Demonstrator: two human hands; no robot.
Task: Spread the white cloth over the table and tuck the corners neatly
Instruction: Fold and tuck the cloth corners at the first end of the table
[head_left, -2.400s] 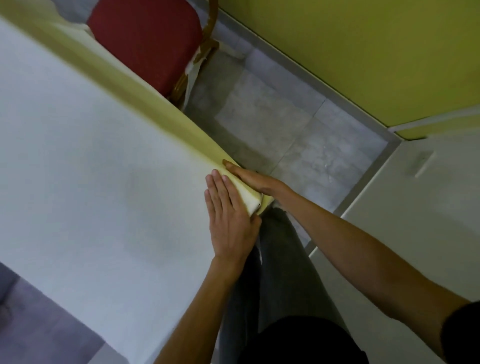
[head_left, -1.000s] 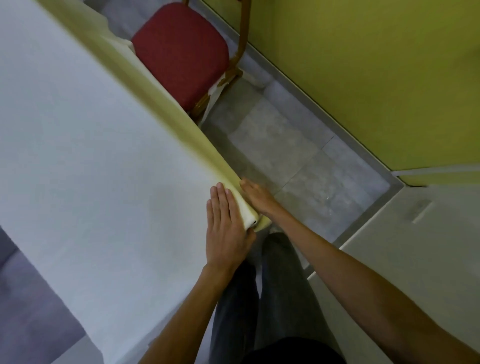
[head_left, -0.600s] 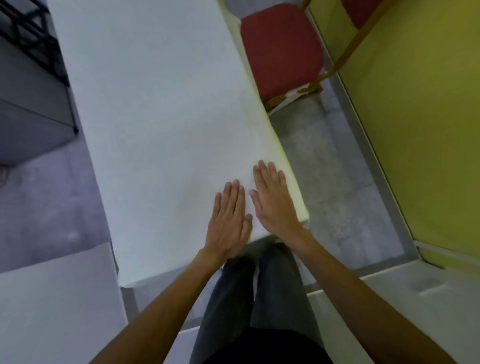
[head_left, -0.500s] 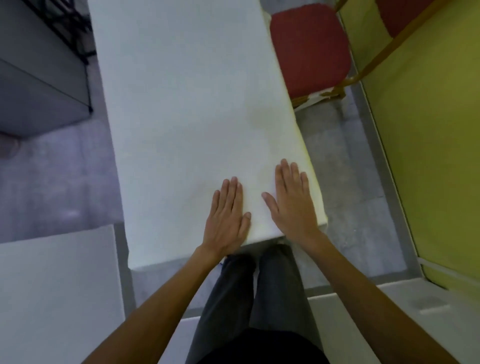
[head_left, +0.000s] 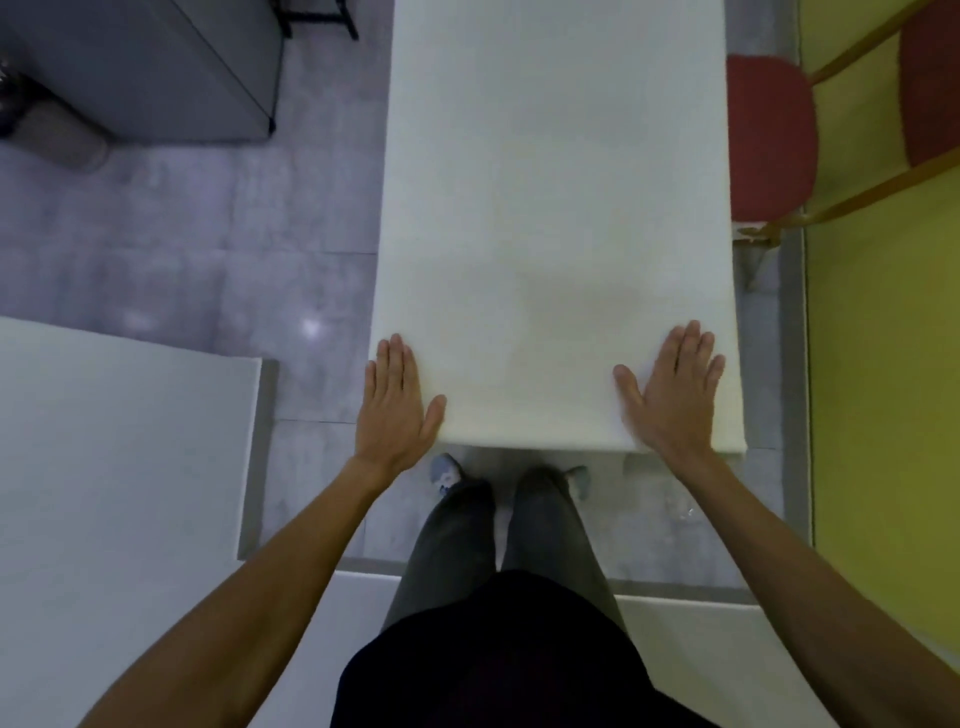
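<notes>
The white cloth (head_left: 550, 208) lies flat and smooth over the long table, covering its top from the far end down to the near edge in front of me. My left hand (head_left: 395, 405) rests flat with straight fingers on the near left corner, partly over the table's left edge. At the near right corner my right hand (head_left: 670, 389) presses flat on the cloth, fingers spread. Neither hand grips anything. The table itself is hidden under the cloth.
A red chair (head_left: 769, 140) with a wooden frame stands right of the table, against the yellow wall (head_left: 883, 389). A grey cabinet (head_left: 156, 67) stands far left. A white surface (head_left: 114, 467) lies near left. My legs stand at the table's near end on grey floor tiles.
My hands left the right corner, came side by side on top, then slid apart to the two near corners. My view swung round to face the table lengthwise.
</notes>
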